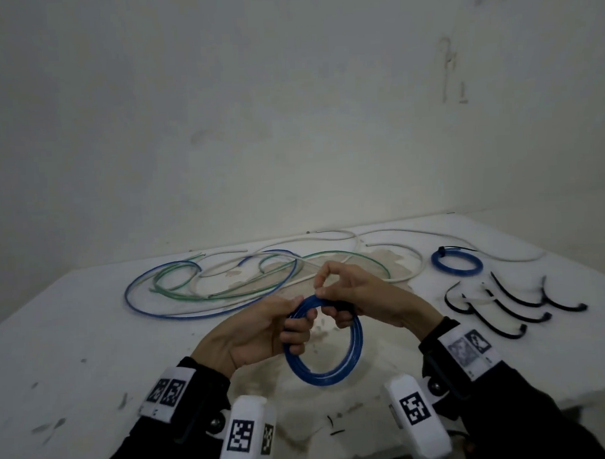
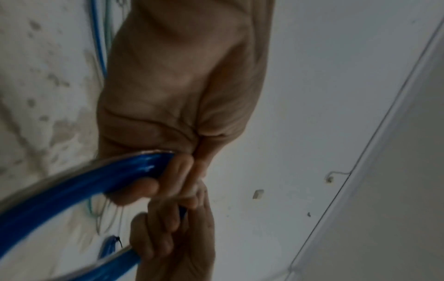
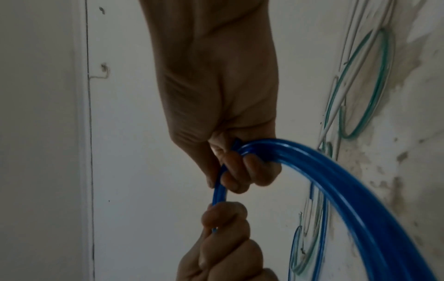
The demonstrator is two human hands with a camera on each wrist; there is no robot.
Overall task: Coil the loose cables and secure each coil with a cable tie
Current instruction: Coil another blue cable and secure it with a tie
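Note:
A blue cable coil of several turns hangs above the table between both hands. My left hand grips its upper left part, fingers curled round the strands. My right hand holds the coil's top right, lower fingers wrapped round it, thumb and forefinger raised and touching in a ring. A short stretch of blue cable runs between the two fists. Several black and white cable ties lie on the table at the right.
A finished blue coil with a black tie sits at the back right. Loose blue, green and white cables sprawl across the back of the white table. A wall stands right behind it.

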